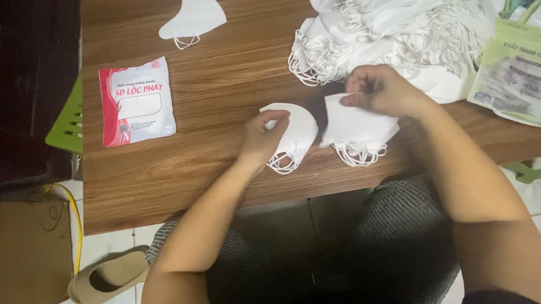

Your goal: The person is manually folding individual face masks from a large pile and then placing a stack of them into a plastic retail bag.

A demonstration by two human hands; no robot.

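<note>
Both bare forearms rise from the lower frame toward centre, where the left hand point(262, 135) curls with fingertips pinched together and the right hand point(382, 92), slightly higher, bends at the wrist, fingers also pinching.

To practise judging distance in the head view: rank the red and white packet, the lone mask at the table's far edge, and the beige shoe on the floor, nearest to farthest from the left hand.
1. Red and white packet, on the table left of the left hand.
2. Lone mask, at the table's far edge.
3. Beige shoe, on the floor, lower left.
</note>
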